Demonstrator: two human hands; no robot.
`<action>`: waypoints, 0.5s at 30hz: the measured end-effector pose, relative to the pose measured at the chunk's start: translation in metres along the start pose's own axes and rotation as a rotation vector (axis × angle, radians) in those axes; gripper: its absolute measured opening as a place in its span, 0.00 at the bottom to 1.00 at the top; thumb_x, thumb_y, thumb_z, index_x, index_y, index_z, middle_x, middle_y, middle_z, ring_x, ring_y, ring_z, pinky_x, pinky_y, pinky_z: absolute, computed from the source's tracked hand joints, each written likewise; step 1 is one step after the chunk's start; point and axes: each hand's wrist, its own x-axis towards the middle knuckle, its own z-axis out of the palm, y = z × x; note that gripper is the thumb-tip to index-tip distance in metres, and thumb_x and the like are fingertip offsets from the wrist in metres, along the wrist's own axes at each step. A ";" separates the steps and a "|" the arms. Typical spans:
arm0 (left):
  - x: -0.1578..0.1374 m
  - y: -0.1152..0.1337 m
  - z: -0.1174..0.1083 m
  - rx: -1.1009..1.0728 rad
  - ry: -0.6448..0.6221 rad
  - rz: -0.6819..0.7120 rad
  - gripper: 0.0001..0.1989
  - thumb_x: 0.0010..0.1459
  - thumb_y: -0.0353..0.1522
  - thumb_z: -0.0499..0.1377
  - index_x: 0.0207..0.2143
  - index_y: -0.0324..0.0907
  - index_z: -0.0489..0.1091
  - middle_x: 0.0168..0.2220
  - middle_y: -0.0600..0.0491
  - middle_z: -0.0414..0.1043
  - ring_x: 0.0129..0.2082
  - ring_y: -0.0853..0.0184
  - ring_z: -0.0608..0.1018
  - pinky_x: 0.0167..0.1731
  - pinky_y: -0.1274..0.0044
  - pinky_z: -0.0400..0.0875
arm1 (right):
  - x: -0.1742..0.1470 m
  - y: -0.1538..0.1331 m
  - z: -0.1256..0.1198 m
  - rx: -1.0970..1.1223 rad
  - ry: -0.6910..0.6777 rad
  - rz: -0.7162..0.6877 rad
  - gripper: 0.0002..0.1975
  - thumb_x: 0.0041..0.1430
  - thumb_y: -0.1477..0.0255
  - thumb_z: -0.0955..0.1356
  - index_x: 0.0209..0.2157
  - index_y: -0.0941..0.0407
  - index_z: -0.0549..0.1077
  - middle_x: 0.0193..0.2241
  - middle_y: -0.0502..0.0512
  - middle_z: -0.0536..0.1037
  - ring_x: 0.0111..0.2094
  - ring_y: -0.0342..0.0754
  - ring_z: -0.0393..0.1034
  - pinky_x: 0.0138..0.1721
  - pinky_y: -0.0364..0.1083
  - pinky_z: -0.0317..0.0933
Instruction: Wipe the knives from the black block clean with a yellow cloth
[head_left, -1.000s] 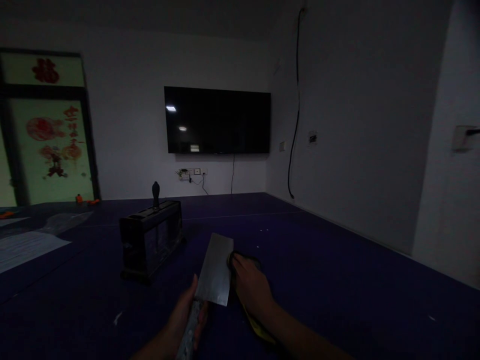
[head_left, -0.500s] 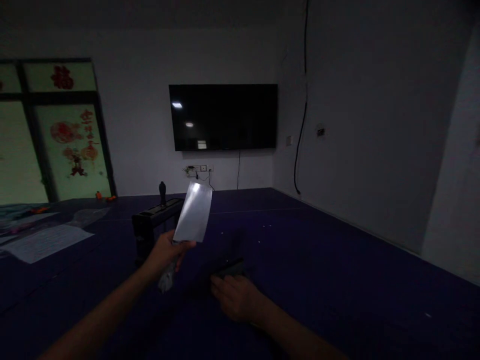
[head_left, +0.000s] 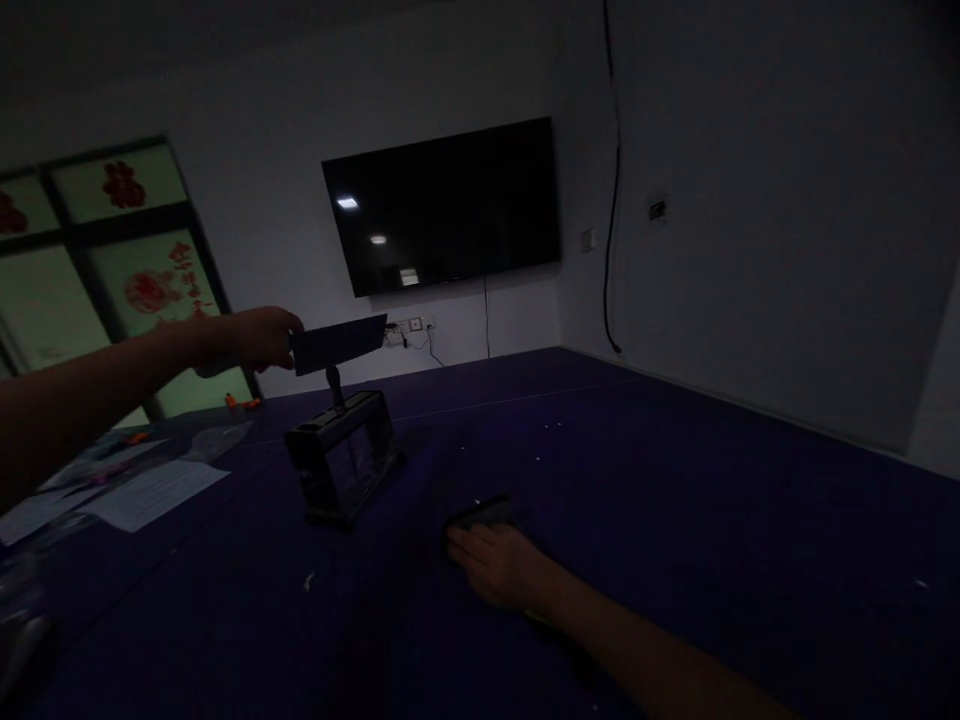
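My left hand (head_left: 259,338) is closed around the handle of a cleaver (head_left: 341,343), raised with its broad blade pointing right. Under the blade stands a black knife block (head_left: 334,430) with see-through sides, and a dark handle (head_left: 334,386) sticks up out of its top. The blade overlaps that handle from my view; I cannot tell if they touch. Low on the purple surface, my right hand (head_left: 502,565) has its fingers together on a dark flat object (head_left: 484,512). What that object is stays unclear in the dim light.
Paper sheets (head_left: 157,492) and clear plastic wrapping (head_left: 217,440) lie to the left. Small white scraps (head_left: 309,581) dot the purple surface (head_left: 675,520). A television (head_left: 450,210) hangs on the back wall, with sockets and cables below; another wall runs along the right.
My left hand has carried the cleaver up and left, turning its blade from upright to nearly level above the knife block. The view has tilted. My right hand stays on the dark flat object.
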 end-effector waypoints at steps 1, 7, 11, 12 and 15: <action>0.002 -0.001 -0.008 0.032 -0.004 -0.008 0.16 0.51 0.25 0.57 0.44 0.31 0.64 0.09 0.63 0.59 0.14 0.72 0.67 0.21 0.81 0.63 | 0.000 0.001 0.001 -0.001 -0.007 -0.002 0.14 0.58 0.77 0.60 0.44 0.61 0.70 0.45 0.62 0.74 0.33 0.47 0.69 0.27 0.45 0.62; 0.025 -0.013 -0.037 0.212 -0.074 -0.009 0.13 0.53 0.35 0.59 0.32 0.31 0.66 0.19 0.55 0.70 0.19 0.74 0.70 0.25 0.80 0.65 | -0.001 0.002 0.001 0.000 -0.018 -0.001 0.14 0.58 0.77 0.60 0.45 0.61 0.70 0.46 0.63 0.74 0.35 0.48 0.69 0.28 0.46 0.62; 0.042 -0.016 -0.038 0.393 -0.083 -0.017 0.11 0.52 0.34 0.60 0.26 0.32 0.67 0.18 0.56 0.69 0.19 0.75 0.68 0.27 0.81 0.62 | 0.001 0.001 -0.003 0.008 -0.034 -0.009 0.14 0.57 0.77 0.60 0.44 0.62 0.70 0.45 0.62 0.74 0.33 0.47 0.68 0.26 0.45 0.61; 0.046 -0.015 -0.036 0.426 -0.082 -0.009 0.11 0.53 0.34 0.59 0.26 0.33 0.68 0.17 0.56 0.69 0.19 0.75 0.67 0.27 0.81 0.61 | 0.002 0.001 -0.004 0.010 -0.040 -0.008 0.14 0.57 0.77 0.60 0.44 0.62 0.69 0.45 0.63 0.74 0.33 0.47 0.68 0.26 0.45 0.61; 0.052 -0.011 -0.030 0.480 -0.102 0.021 0.11 0.56 0.34 0.56 0.28 0.34 0.70 0.19 0.56 0.70 0.19 0.74 0.66 0.27 0.81 0.59 | 0.001 0.001 -0.003 0.008 -0.052 -0.002 0.14 0.57 0.76 0.60 0.45 0.62 0.69 0.45 0.63 0.74 0.34 0.48 0.69 0.26 0.45 0.60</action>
